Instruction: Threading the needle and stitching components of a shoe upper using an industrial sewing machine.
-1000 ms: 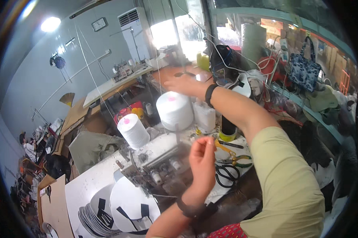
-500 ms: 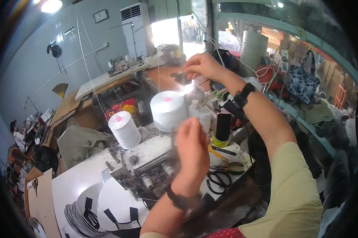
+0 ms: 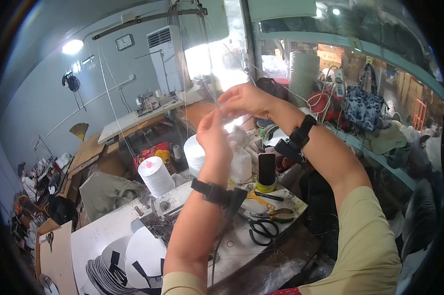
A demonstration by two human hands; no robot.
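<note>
My left hand point(image 3: 215, 142) and my right hand point(image 3: 248, 102) are raised close together above the white worktable point(image 3: 96, 231), fingertips pinched and almost meeting. A thin pale strip or strand runs up from the fingertips, too blurred to name. Behind my left wrist stands a large cone of white thread point(image 3: 193, 156), partly hidden by the arm. A smaller cone of white thread point(image 3: 156, 178) is to its left. My left forearm hides much of the sewing machine point(image 3: 158, 227) on the table. White rounded pieces with black tabs point(image 3: 142, 253) lie at its left end.
Black-handled scissors point(image 3: 262, 232), pliers point(image 3: 279, 215) and a yellow-handled tool point(image 3: 262, 195) lie right of the machine. A phone point(image 3: 266, 168) stands upright behind them. White threads point(image 3: 108, 86) hang at the left. A patterned bag point(image 3: 364, 105) hangs at the right.
My left hand has risen away from the machine and come up to my right hand. The view has shifted, showing more of the scissors and tabletop.
</note>
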